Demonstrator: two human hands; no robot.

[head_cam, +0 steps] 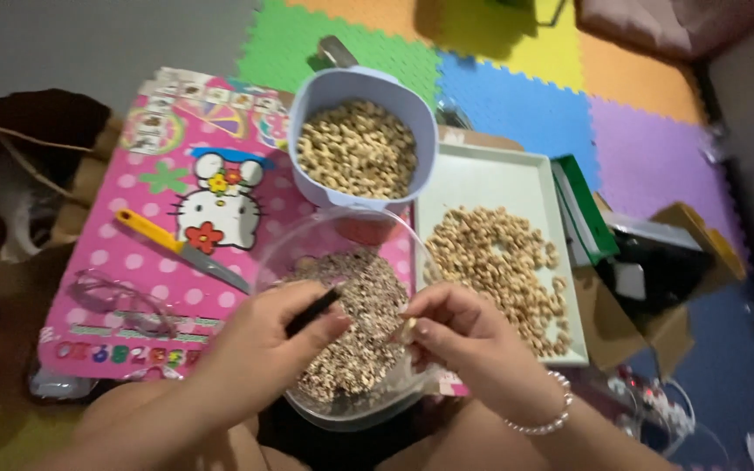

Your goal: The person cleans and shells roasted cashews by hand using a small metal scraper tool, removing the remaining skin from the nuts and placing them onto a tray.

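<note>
A floor of bright interlocking foam mats (517,87) lies under everything. On it sits a pink polka-dot board with a cartoon cat print (176,262), bearing a yellow-handled knife (181,249) and a pair of clear-framed glasses (124,301). To the right of the board lies a pale rectangular tray (503,174) with a loose spread of light, peeled nuts. Above the middle stands a lavender plastic pitcher (342,87) filled with similar pale nuts. Just below it, a clear round bowl (307,244) holds a heap of brownish skins and scraps.

Both hands work over this bowl. The left hand (259,349) has its fingers closed around a thin dark tool (311,312), whose long axis runs up and to the right, its tip aimed toward the other hand. The right hand (464,336), wearing a pearl bead bracelet (543,419) at the wrist, pinches a single small pale nut (408,329) between thumb and fingertips. The nut lies just right of the tool's tip, above the bowl's right side; the two are near, and whether they touch cannot be told.
</note>
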